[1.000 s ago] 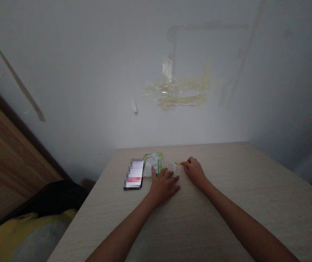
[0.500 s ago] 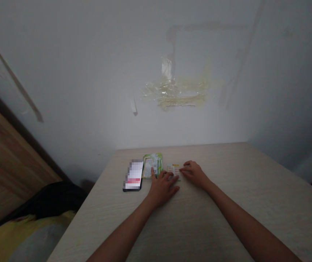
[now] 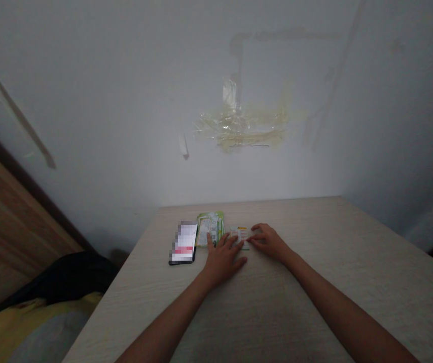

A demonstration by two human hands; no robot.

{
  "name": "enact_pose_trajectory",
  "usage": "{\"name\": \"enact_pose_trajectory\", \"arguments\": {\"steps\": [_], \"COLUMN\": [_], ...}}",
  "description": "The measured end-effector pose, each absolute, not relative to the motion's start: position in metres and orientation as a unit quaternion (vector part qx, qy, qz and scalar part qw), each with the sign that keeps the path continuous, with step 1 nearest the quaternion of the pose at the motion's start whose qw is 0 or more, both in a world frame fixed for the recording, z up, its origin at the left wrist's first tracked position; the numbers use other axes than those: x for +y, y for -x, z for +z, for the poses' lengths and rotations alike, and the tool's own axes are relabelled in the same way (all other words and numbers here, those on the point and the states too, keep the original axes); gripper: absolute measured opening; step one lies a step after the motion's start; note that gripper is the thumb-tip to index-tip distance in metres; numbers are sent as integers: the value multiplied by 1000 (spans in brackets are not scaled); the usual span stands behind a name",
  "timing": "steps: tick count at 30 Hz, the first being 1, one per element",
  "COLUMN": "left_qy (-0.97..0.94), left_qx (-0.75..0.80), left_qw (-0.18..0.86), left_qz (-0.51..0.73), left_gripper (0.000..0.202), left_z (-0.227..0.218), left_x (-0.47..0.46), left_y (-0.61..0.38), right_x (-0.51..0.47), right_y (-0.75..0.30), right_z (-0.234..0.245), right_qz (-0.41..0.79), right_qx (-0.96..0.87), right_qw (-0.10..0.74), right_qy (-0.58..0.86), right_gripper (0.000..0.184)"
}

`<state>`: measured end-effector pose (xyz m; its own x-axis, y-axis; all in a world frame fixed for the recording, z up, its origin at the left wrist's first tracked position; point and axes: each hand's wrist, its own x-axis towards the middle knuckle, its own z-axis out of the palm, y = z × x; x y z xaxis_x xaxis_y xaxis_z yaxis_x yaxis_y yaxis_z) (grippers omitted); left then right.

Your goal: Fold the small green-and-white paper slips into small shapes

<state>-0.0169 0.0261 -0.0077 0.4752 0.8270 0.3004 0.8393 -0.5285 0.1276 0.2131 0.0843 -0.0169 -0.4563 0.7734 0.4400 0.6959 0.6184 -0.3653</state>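
My left hand [image 3: 222, 258] lies flat on the pale wooden table [image 3: 315, 282], fingers spread, its fingertips on the near edge of a small white and orange card [image 3: 239, 234] and beside a green printed packet [image 3: 211, 228]. My right hand [image 3: 270, 242] rests on the table just right of the card, fingers curled, its fingertips touching the card's right edge. Both hands are empty apart from that touch on the card.
A phone [image 3: 183, 243] with a lit screen lies left of the green packet. The table stands against a white wall with old tape marks [image 3: 239, 126]. Wooden furniture [image 3: 8, 217] and a dark and yellow bundle [image 3: 38, 312] are at the left.
My right hand has slid a little toward me and left along the card's edge. The card has shifted slightly with it. My left hand has hardly moved.
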Motion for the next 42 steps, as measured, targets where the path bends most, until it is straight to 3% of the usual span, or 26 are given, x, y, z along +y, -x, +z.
{"name": "enact_pose_trajectory", "arguments": {"steps": [24,34,42], "left_qy": [860,857,858], "left_qx": [-482,-483,-485], "left_qw": [19,28,48], "left_qz": [-169,-175,-163], "left_gripper": [48,47,47], "left_z": [-7,-5,-4], "left_x": [26,22,21], "left_y": [17,16,15], "right_x": [123,121,113], "right_y": [-195,-207,-203], "right_z": [-28,-33,-28], "right_qz": [-6,56,40], "right_qx": [-787,-796,-828], "right_qw": [278,341,360], "right_qy": [551,497,429], "right_gripper": [22,22,19]}}
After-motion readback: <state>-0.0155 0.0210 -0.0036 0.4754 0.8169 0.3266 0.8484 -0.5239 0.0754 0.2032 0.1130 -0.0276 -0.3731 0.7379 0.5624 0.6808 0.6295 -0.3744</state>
